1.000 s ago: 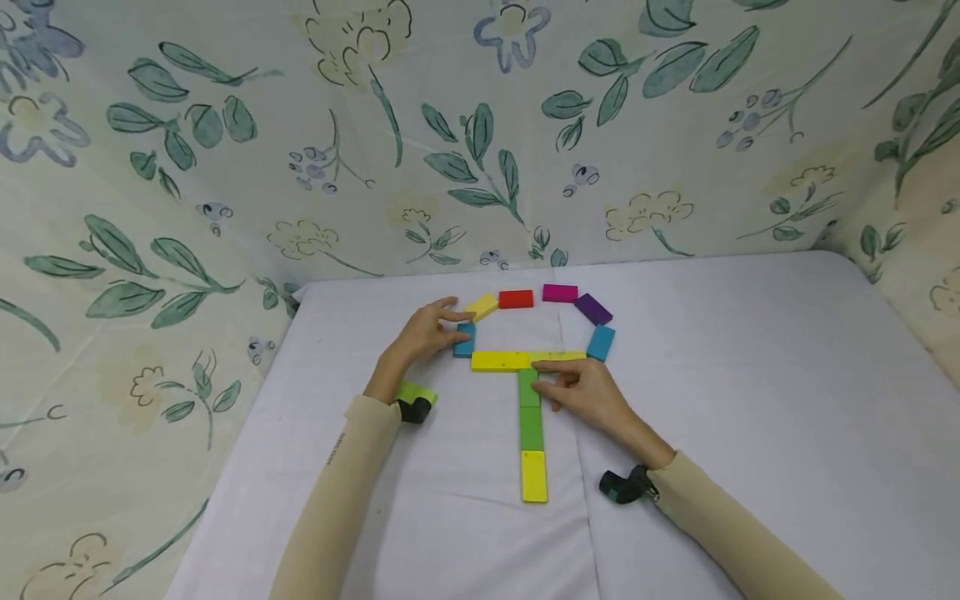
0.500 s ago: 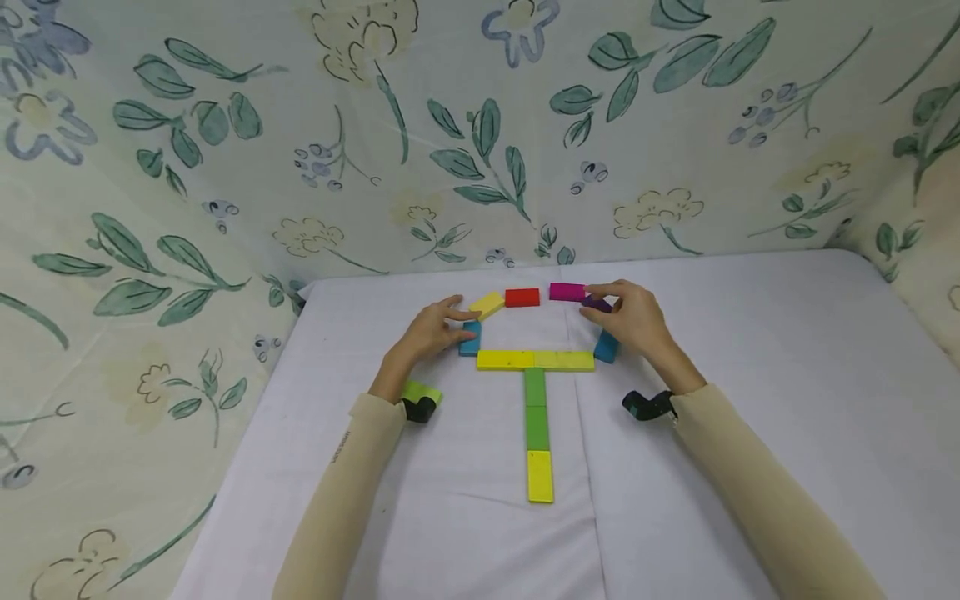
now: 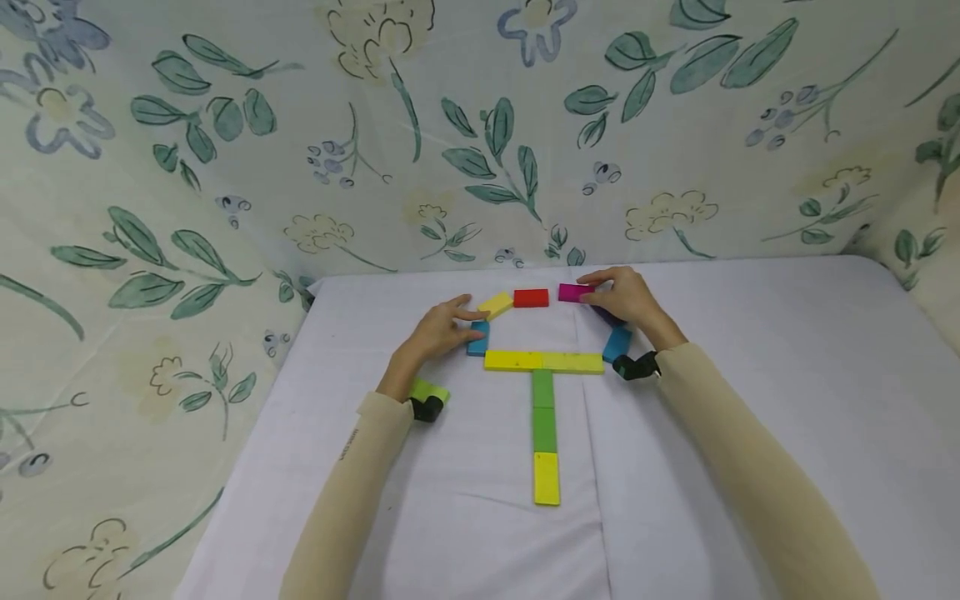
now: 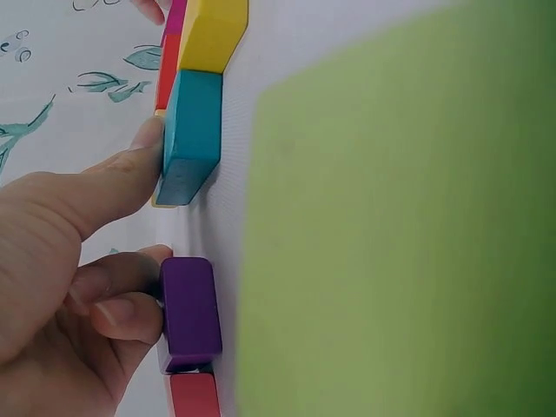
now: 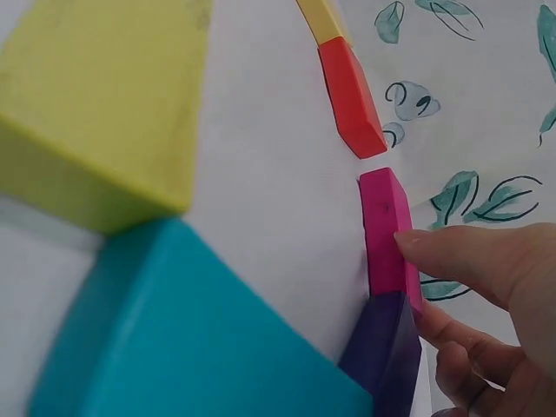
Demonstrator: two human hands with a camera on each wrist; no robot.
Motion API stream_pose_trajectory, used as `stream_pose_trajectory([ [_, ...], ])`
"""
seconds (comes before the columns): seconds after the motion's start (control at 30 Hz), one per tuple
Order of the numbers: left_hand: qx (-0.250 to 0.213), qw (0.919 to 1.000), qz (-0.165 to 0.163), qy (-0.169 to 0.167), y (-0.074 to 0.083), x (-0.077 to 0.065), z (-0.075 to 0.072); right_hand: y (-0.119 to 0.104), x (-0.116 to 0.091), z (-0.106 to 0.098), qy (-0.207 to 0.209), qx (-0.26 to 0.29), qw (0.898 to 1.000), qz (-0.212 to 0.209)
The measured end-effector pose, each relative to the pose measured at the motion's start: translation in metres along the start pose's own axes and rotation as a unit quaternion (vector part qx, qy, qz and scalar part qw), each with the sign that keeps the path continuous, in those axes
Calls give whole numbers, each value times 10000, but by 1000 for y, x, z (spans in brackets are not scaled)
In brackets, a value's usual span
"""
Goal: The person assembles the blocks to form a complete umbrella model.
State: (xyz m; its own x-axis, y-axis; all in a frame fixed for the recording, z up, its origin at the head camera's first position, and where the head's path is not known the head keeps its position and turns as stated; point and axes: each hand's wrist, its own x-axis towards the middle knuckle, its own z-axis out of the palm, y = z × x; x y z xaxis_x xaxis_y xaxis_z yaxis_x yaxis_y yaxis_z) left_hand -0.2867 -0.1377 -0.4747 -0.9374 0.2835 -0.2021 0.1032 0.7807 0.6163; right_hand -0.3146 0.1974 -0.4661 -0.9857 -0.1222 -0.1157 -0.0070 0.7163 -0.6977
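Coloured blocks form an umbrella-like outline on the white cloth. My left hand (image 3: 441,332) is at its left side, the thumb against a blue block (image 4: 193,130) and a finger beside the slanted yellow block (image 3: 496,305). In the left wrist view, curled fingers lie against a purple block (image 4: 189,308) with a red block (image 4: 195,396) beyond it; the hand hides both in the head view. At the upper right, my right hand (image 3: 632,298) pinches a magenta block (image 5: 382,230) between thumb and finger. A dark purple block (image 5: 382,352) adjoins it, partly covered by the hand.
A red block (image 3: 531,298) lies left of the magenta one, with a small gap. Yellow blocks (image 3: 513,360) make a crossbar ending near a right blue block (image 3: 617,343). Green blocks (image 3: 543,429) run down from it to a yellow block (image 3: 547,479). A light green block (image 3: 430,390) lies by the left wrist.
My right hand has gone from the crossbar up to the purple block, then slightly further up to the magenta block. The left hand has stayed by the blue and yellow blocks.
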Motion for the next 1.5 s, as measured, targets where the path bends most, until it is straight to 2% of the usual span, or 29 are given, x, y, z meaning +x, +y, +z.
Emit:
stream_pose_trajectory([
  [0.27, 45, 10000, 49, 14, 2, -1, 1, -2, 5, 2, -95, 25, 10000, -19],
  [0.67, 7, 9999, 108, 20, 0, -1, 1, -4, 0, 12, 108, 53, 9991, -395],
  [0.93, 30, 10000, 61, 32, 0, -1, 1, 0, -2, 13, 126, 49, 9991, -398],
  [1.1, 21, 10000, 83, 17, 0, -2, 1, 6, -11, 3, 269, 75, 9992, -282],
  [1.27, 24, 10000, 86, 3, -1, -2, 1, 17, -24, -9, 178, 83, 9998, -95],
  [1.5, -31, 10000, 26, 3, -1, -2, 1, 37, -40, -13, 223, 221, 9995, 10],
])
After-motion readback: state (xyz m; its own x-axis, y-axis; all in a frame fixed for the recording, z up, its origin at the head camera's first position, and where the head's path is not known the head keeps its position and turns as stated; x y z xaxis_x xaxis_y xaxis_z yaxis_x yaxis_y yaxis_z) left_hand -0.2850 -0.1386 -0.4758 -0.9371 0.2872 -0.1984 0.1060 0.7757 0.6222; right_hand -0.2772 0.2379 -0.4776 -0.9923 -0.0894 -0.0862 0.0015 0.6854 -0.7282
